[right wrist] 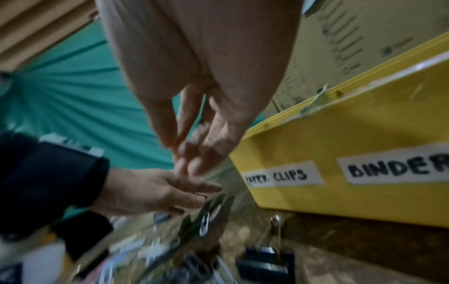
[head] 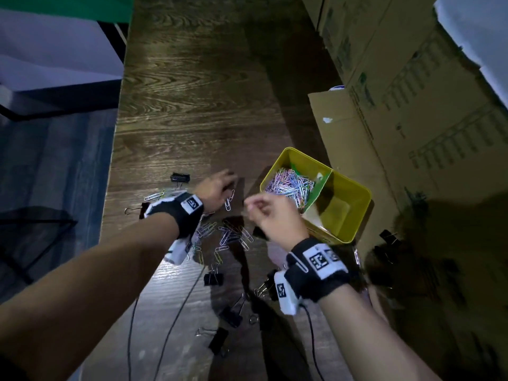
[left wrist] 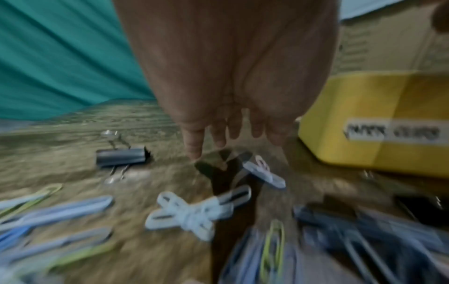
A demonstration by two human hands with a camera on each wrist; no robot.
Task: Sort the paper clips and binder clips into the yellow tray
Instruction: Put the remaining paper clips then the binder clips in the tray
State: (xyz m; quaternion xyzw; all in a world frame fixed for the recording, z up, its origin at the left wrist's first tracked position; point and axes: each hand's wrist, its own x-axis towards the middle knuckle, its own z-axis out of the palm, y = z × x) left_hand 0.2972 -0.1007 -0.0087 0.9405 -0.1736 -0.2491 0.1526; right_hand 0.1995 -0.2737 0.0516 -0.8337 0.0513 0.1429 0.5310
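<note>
- Tabletop (head: 198, 105): dark wood grain, running away from me; everything below sits on it.
- Cardboard boxes (head: 412, 105): I count a stack along the right edge, just behind the tray.
- Yellow tray (head: 357, 215): near the right edge of the tabletop, split by a divider into two compartments. In my right wrist view its front wall carries two labels, "PAPER CLIPS" and one that begins "BINDER".
- Heap of paper clips (head: 291, 187): pastel colours, in the tray's left compartment. I see no clips in the right compartment.
- My left hand (head: 217, 188): low over the tabletop left of the tray, fingers extended and empty, tips just above a loose pale clip (head: 229, 200).
- My right hand (head: 270, 213): raised beside the tray's near left corner, fingers drawn together; too blurred for me to tell whether it pinches anything.
- Binder clips, black: one beyond my left hand (head: 180, 177), others near me (head: 213, 279), more in shadow at the right (head: 387, 237).
- Loose paper clips (head: 231, 237): a scatter between my two wrists.
</note>
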